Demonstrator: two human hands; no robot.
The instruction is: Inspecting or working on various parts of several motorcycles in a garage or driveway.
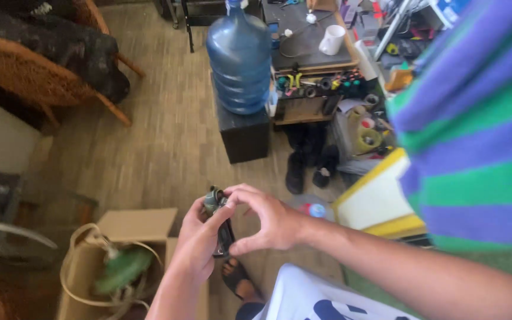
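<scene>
- Left hand [194, 240] clenches its fingers around a small dark metal part [219, 216].
- Right hand [268, 219] pinches that part's top, above the open cardboard box [131, 228].

- A dark grey-green metal part [219, 220], glossy black along its lower half, sits at picture centre.
- A translucent blue water jug [239, 59] stands at twelve o'clock on a black block [244, 135].
- A sleeve [475, 130] at three o'clock carries broad purple and green stripes.
- A white mug [332, 40] rests on the dark grey worktop [306, 44] at one o'clock.
- A tan cardboard box [131, 228] at seven o'clock holds something green [122, 269] and a cream cord [84, 296].
- A white board [380, 198] with a yellow edge lies at four o'clock.
- The floor [167, 136] shows pale brown wood strips.
</scene>
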